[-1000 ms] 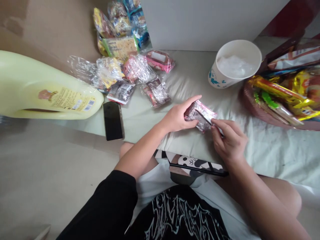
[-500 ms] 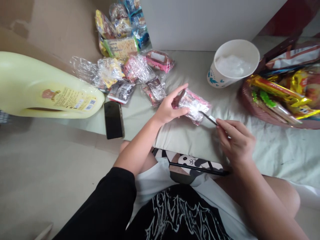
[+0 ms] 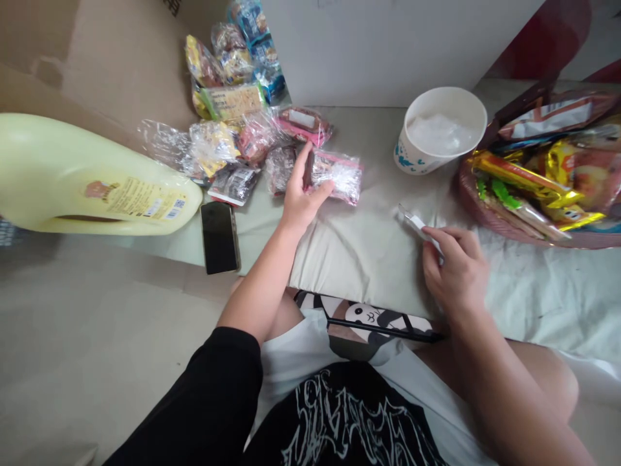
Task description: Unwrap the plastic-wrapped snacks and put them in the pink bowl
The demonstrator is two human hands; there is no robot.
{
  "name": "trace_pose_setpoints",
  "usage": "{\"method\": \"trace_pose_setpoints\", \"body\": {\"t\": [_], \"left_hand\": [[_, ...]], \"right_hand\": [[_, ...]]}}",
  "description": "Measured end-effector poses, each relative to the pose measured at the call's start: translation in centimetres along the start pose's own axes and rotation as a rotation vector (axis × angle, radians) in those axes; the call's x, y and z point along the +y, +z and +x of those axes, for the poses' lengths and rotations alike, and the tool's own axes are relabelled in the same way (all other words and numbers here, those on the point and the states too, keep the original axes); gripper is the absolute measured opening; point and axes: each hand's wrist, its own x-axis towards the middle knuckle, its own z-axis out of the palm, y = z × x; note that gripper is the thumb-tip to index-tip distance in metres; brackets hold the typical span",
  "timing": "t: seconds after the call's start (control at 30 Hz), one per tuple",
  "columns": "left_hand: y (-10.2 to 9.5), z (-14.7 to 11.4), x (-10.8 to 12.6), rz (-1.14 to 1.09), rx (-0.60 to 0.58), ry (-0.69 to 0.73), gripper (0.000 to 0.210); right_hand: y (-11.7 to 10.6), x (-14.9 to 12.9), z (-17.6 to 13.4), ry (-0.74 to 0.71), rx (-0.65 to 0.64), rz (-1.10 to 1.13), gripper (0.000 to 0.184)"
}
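Note:
My left hand (image 3: 301,194) grips a pink clear-wrapped snack packet (image 3: 339,176) by its left end, thumb in front and index finger stretched along the back. The packet is beside other wrapped snacks, among them a pink one (image 3: 305,124) just behind it and a dark one (image 3: 280,168) partly behind my fingers. My right hand (image 3: 456,268) is closed around a slim white-handled utility knife (image 3: 418,223). Its metal tip points up and left over the pale cloth, apart from the packet.
A white paper cup (image 3: 439,133) with clear plastic scraps in it stands at the back right. Beside it is a pink basket (image 3: 490,223) full of snacks. On the left are a phone (image 3: 220,238), a large yellow bottle (image 3: 97,175) and more snack packets (image 3: 235,100). A white panel (image 3: 388,52) rises behind.
My left hand has carried the pink packet left, toward the other snacks. The knife's tip, earlier against the packet, is now apart from it; my right hand has stayed nearly in place.

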Motion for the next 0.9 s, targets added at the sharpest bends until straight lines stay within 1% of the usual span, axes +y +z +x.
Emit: {"method": "trace_pose_setpoints", "body": {"t": [0.07, 0.1, 0.23, 0.3, 0.37, 0.4, 0.43, 0.5, 0.57, 0.6, 0.67, 0.7, 0.73, 0.77, 0.83, 0.9], "left_hand": [[0.1, -0.2, -0.8, -0.005, -0.053, 0.093, 0.090], [0.3, -0.4, -0.8, -0.021, -0.097, 0.105, 0.090], [1.7, -2.0, 0.7, -0.113, -0.364, 0.027, 0.087], [2.5, -2.8, 1.6, -0.135, -0.471, 0.010, 0.085], [3.2, -3.4, 2.1, -0.113, -0.535, 0.027, 0.084], [3.4, -3.7, 2.2, -0.071, -0.539, 0.053, 0.082], [3.7, -3.9, 2.2, -0.004, -0.517, 0.093, 0.079], [3.9, -4.4, 1.9, 0.173, -0.402, 0.223, 0.077], [4.0, -4.6, 1.5, 0.318, -0.304, 0.390, 0.082], [4.1, -4.7, 1.3, 0.361, -0.296, 0.467, 0.088], [4.4, -4.8, 1.2, 0.418, -0.355, 0.562, 0.100], [4.7, -4.9, 1.3, 0.446, -0.392, 0.570, 0.100], [4.9, -4.9, 1.5, 0.471, -0.418, 0.557, 0.093], [5.0, -4.9, 1.8, 0.484, -0.426, 0.526, 0.082], [5.1, -4.9, 2.4, 0.457, -0.402, 0.438, 0.056], [4.9, -4.7, 3.0, 0.367, -0.344, 0.328, 0.039]], "right_hand": [[0.2, 0.1, 0.0, 0.038, -0.014, -0.043, 0.024], [0.3, 0.1, -0.1, 0.057, -0.022, -0.070, 0.024], [0.3, -0.1, 0.0, 0.114, -0.008, -0.182, 0.018], [0.2, -0.4, 0.1, 0.079, 0.021, -0.132, 0.017], [0.1, -0.8, 0.2, -0.013, 0.036, -0.001, 0.022], [0.1, -1.0, 0.3, -0.062, 0.036, 0.055, 0.025], [0.1, -1.2, 0.3, -0.099, 0.034, 0.087, 0.027], [0.1, -1.6, 0.4, -0.119, 0.030, 0.077, 0.027], [0.3, -1.9, 0.5, -0.104, 0.023, 0.042, 0.024], [0.3, -1.9, 0.4, -0.100, 0.009, 0.036, 0.023], [0.5, -2.1, 0.4, -0.109, -0.050, 0.051, 0.023], [0.6, -2.1, 0.3, -0.115, -0.081, 0.068, 0.025], [0.7, -2.1, 0.2, -0.119, -0.111, 0.088, 0.027], [0.8, -2.2, 0.2, -0.120, -0.131, 0.108, 0.030], [0.9, -2.3, 0.1, -0.124, -0.152, 0.144, 0.033], [1.0, -2.4, 0.1, -0.139, -0.166, 0.174, 0.033]]}}
